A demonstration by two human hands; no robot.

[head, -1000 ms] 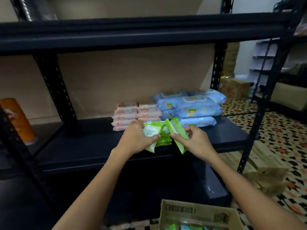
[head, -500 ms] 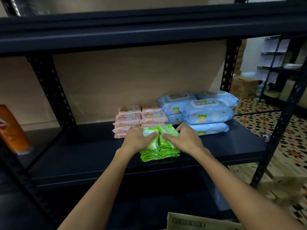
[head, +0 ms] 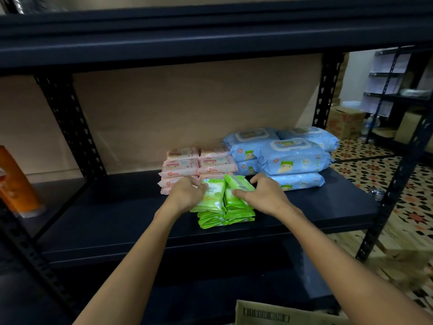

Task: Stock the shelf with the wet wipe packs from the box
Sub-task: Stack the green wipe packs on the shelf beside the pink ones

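Two short stacks of green wet wipe packs [head: 219, 208] lie side by side on the dark shelf [head: 117, 221]. My left hand [head: 186, 194] grips the top pack of the left stack from its left side. On the right stack, my right hand [head: 262, 195] holds the top pack, which is tilted up at its far end. Behind them sit pink packs [head: 187, 165] and large blue packs [head: 290, 156]. The cardboard box [head: 276, 315] shows only its rim at the bottom edge.
An orange container [head: 16, 184] stands at the shelf's far left. An upper shelf [head: 210, 31] hangs overhead and black uprights [head: 68, 123] frame the bay. Patterned floor, more racks and cartons [head: 344, 123] lie to the right.
The green packs went from held up in both hands to lying as two stacks on the shelf. My hands spread slightly apart, and the camera moved closer.
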